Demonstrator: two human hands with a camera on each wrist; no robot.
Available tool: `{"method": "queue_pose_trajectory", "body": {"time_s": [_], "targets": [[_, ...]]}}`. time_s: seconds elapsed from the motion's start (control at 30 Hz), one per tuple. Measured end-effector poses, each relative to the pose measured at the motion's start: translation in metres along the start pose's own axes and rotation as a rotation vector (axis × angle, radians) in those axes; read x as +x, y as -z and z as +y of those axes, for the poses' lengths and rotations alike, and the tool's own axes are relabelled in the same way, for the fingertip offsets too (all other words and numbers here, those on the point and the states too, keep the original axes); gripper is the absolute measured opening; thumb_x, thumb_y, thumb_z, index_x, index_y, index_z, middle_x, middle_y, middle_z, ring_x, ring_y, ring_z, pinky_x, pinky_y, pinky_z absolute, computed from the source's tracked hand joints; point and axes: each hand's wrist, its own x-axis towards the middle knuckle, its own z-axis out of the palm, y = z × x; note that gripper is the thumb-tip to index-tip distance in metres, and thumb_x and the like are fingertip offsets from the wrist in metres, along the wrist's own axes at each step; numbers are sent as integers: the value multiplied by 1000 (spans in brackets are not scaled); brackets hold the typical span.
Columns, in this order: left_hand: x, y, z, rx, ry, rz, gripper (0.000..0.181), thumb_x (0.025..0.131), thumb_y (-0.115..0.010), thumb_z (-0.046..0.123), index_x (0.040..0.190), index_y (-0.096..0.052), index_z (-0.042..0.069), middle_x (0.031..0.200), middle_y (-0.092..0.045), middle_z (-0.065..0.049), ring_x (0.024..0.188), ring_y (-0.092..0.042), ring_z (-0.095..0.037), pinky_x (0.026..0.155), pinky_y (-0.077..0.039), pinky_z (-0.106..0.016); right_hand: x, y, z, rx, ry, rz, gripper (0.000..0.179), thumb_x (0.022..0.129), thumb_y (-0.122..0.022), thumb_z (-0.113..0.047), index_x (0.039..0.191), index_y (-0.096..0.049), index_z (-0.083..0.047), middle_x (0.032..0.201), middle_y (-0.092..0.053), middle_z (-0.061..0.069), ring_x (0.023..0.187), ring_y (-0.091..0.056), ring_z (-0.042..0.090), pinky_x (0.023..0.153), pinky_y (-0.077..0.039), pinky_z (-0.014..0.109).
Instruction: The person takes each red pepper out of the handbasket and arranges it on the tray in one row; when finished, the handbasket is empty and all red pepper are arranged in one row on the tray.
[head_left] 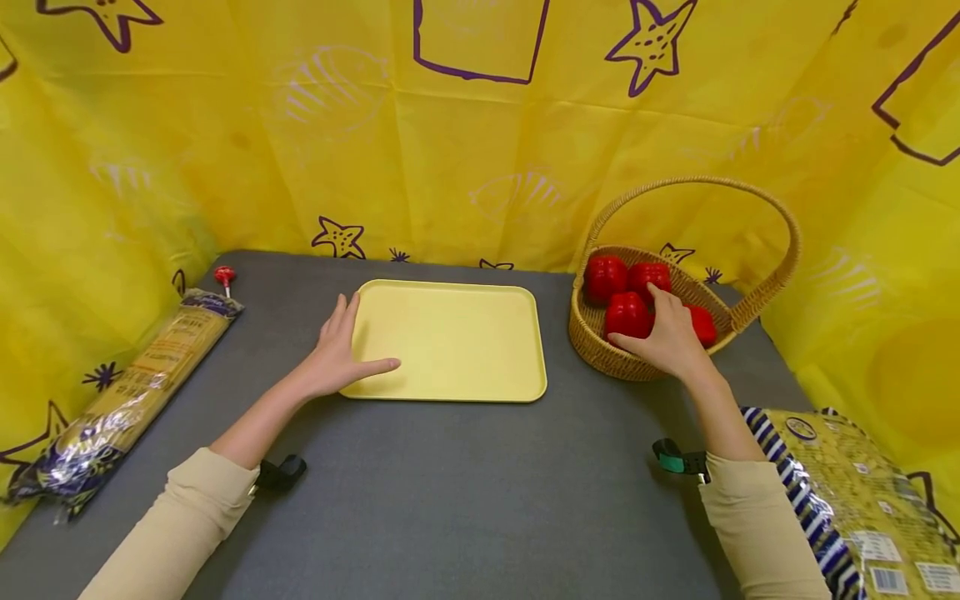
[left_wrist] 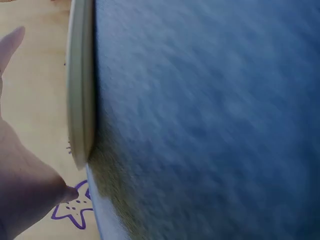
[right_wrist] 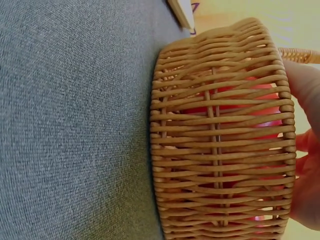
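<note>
Yellow starfish-print curtain behind gray tabletop. Left hand spread over left edge of yellow tray. Right hand spread above red bell peppers in wicker basket; contact unclear. Loose pinch could let glossy peppers slip.

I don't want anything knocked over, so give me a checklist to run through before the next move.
1. Basket upright on the table: ok.
2. Right hand at the red items in the basket: ok.
3. Right hand's grip on one: cannot tell; contact is hidden.
4. Tray lying flat: ok.
5. Left hand clear of the tray: cannot tell; it overlaps the left edge in the head view.
</note>
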Motion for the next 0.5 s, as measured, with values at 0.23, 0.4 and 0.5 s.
{"method": "queue_pose_trajectory", "body": {"time_s": [0.23, 0.4, 0.5], "targets": [[-2, 0, -11, -7, 10, -65, 130, 77, -74, 61, 154, 20, 14, 157, 21, -23, 141, 7, -54, 103, -12, -74, 4, 0, 1, -26, -3, -73, 100, 81, -77, -35, 149, -20, 10, 144, -30, 36, 129, -30, 53, 100, -28, 70], [-2, -1, -17, -16, 9, -113, 132, 76, -75, 59, 153, 20, 11, 157, 22, -24, 142, 6, -52, 105, -11, -72, 6, 2, 0, -32, -7, -128, 97, 81, -77, -30, 148, -20, 12, 143, -32, 37, 129, -30, 53, 101, -29, 69], [-2, -2, -20, -17, -8, -132, 133, 76, -76, 58, 153, 21, 10, 157, 22, -24, 142, 7, -51, 106, -9, -71, 6, 3, 1, -35, -11, -152, 94, 81, -77, -28, 147, -22, 13, 141, -34, 38, 127, -32, 54, 101, -30, 68]]}}
